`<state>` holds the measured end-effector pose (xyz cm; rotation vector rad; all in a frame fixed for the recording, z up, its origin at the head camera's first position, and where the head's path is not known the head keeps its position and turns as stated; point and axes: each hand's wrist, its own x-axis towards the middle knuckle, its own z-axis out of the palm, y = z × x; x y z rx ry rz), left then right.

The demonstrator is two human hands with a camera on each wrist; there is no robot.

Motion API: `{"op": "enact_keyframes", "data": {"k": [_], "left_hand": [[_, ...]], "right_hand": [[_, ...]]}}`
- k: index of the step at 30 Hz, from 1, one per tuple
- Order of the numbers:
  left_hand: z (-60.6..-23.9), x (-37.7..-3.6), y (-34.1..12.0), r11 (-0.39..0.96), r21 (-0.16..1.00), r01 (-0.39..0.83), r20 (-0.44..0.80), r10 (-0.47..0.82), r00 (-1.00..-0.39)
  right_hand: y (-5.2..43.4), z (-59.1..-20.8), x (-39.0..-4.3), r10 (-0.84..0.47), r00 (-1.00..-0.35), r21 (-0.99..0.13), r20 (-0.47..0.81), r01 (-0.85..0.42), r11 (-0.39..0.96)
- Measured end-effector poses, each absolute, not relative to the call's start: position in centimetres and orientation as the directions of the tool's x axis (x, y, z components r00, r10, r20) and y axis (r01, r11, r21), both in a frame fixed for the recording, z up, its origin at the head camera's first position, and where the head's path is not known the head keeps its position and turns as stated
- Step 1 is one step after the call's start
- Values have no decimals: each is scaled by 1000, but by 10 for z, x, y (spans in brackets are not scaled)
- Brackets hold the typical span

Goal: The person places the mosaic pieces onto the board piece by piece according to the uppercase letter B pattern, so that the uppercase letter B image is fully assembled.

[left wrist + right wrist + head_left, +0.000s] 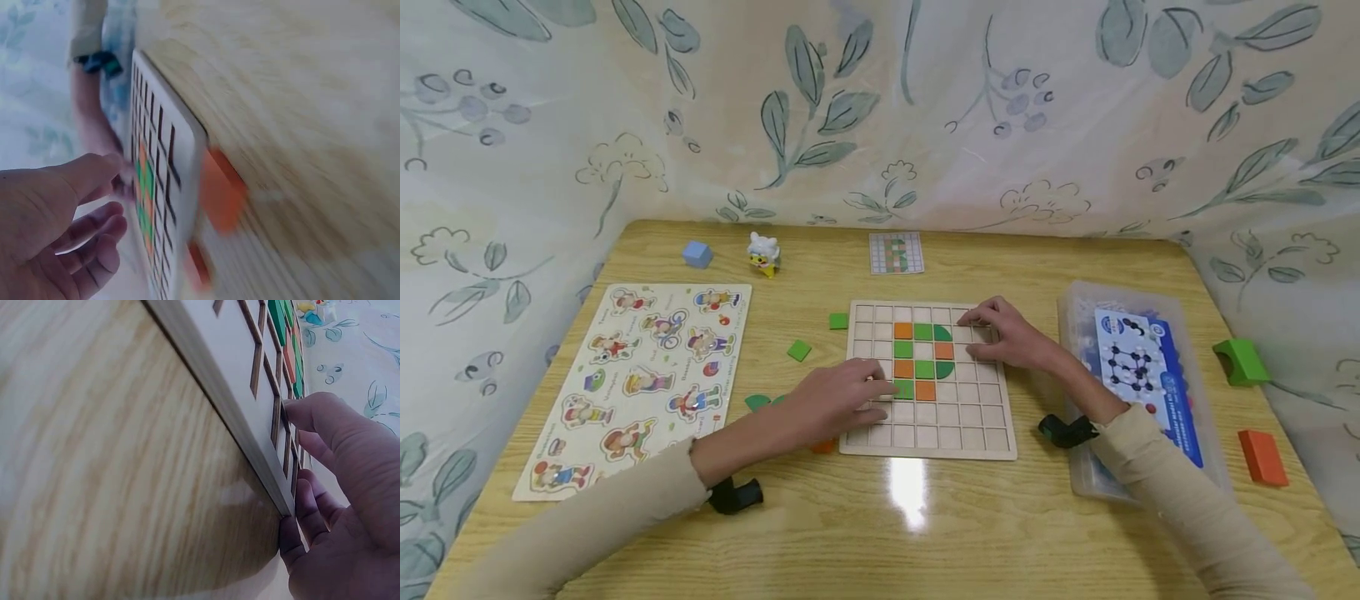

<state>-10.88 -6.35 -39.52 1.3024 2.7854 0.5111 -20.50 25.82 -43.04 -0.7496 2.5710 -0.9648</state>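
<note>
A wooden grid board [970, 425] lies at the table's middle with orange and green tiles [922, 358] set in its upper cells. My left hand [842, 400] lies flat on the board's left side, its fingertips beside a green tile [904, 388]; it holds nothing. An orange piece [822, 447] peeks out from under that hand by the board's edge. My right hand [1000, 333] rests on the board's upper right cells with fingers stretched. In the left wrist view the left hand [69, 231] hovers relaxed by the board [159, 156]. In the right wrist view the right hand [337, 487] touches the board [231, 387].
Loose green pieces [799, 350] lie left of the board. A pattern card [896, 252], a blue cube [697, 254] and a sheep toy [763, 252] sit at the back. A picture puzzle [640, 379] lies left, a clear plastic box [1138, 392] right, with green [1240, 362] and orange [1262, 457] blocks beyond.
</note>
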Motion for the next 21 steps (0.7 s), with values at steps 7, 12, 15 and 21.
{"op": "enact_keyframes", "data": {"k": [7, 12, 15, 21], "left_hand": [[-392, -91, -145, 729, 386, 565, 102, 575, -812], [-399, -80, -185, 784, 445, 434, 80, 447, -891], [-402, -76, -196, 789, 457, 411, 88, 420, -903], [-406, -76, -204, 781, 458, 425, 117, 421, -900]], "right_hand": [[258, -431, -205, -549, -829, -672, -111, -344, 656], [256, -430, -205, -551, -827, -666, -113, -348, 659], [256, -430, -204, -550, -828, -662, -113, -350, 663], [257, -430, -204, -538, -835, -664, -114, -339, 667]]}}
